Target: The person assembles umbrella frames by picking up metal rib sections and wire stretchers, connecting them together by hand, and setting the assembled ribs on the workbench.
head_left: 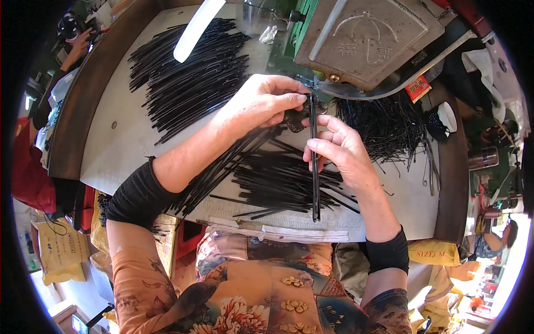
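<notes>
My left hand (264, 103) pinches the upper end of a slim black umbrella rib (315, 186) beside the machine's working head. The rib, which seems to be made of parallel strips, points down toward me. My right hand (344, 151) holds it around the middle between thumb and fingers. Below my hands lies a loose pile of black ribs (267, 181). A larger, mostly aligned stack of ribs (189, 78) covers the table's far left. To the right of the machine is a tangled heap of thin black wire-like pieces (384, 125).
A machine with a grey-brown metal cover (367, 42) stands at the far right of the pale table (105, 128). Dark wooden edging (69, 128) borders the table. A white lamp tube (197, 30) hangs above the stack. A red packet (417, 88) lies right; another person's arm (78, 49) shows far left.
</notes>
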The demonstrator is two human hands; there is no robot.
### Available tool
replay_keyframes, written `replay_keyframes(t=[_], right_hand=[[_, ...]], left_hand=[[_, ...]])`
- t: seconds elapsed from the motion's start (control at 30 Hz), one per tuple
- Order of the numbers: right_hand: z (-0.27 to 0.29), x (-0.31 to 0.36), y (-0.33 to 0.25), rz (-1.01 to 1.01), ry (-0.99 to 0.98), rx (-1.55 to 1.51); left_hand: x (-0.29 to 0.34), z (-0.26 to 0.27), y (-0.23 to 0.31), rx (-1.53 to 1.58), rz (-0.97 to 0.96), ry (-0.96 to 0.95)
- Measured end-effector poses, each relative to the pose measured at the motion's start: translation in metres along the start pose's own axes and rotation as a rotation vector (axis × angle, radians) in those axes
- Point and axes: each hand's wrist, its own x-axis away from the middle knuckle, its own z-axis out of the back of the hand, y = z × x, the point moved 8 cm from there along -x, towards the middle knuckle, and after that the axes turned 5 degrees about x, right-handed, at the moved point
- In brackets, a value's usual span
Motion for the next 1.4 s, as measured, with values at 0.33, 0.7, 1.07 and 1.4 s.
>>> replay_keyframes(t=[0.33, 0.7, 1.07, 1.4], right_hand=[[0.005, -0.004, 0.004, 0.003, 0.015, -0.069], [0.01, -0.007, 0.008, -0.014, 0.023, -0.064], [0.014, -0.007, 0.008, 0.012, 0.032, -0.066], [0.019, -0.008, 0.01, -0.012, -0.027, -0.151]], left_hand=[[-0.007, -0.005, 0.015, -0.236, -0.11, 0.041], [-0.011, -0.003, 0.007, -0.171, -0.033, 0.009], [-0.008, -0.001, 0.007, -0.066, -0.013, 0.019], [-0.013, 0.0, 0.005, -0.122, -0.01, -0.015]])
